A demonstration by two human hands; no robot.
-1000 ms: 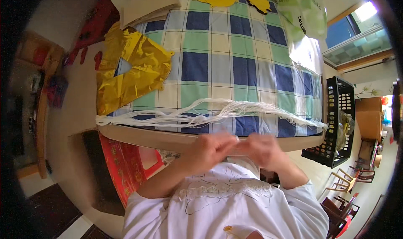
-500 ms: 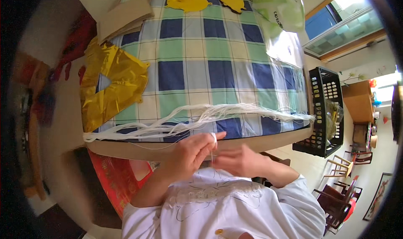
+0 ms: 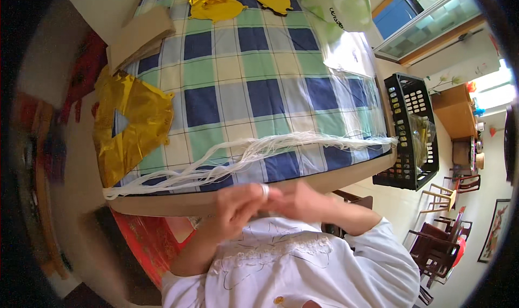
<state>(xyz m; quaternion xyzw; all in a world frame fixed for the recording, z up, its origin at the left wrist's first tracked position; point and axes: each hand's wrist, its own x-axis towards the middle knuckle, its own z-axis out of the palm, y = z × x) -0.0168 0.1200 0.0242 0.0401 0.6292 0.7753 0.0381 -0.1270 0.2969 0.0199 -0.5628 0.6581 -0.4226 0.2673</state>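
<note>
My left hand [image 3: 238, 206] is closed in front of my chest, just off the near edge of the bed-like surface. A small turn of white thread [image 3: 265, 191] circles a finger of it. Against its fingertips press the closed fingers of my right hand [image 3: 303, 201], blurred by motion; what they hold is hidden. Beyond both hands a long hank of loose white thread [image 3: 254, 154] stretches along the near edge of the checked cloth [image 3: 265, 97]. It is gathered at its left end and spread into strands along the middle.
A gold foil piece with a triangular opening [image 3: 143, 129] lies at left, by brown cardboard [image 3: 138, 38]. More gold pieces [image 3: 216, 6] lie at the far side, near a green-and-white plastic bag [image 3: 343, 8]. A black crate [image 3: 397, 129] stands at right, chairs [image 3: 440, 235] beyond.
My two hands have come together; a strand that showed between them is now hidden. The whole view has shifted slightly, moving the cloth and its things left.
</note>
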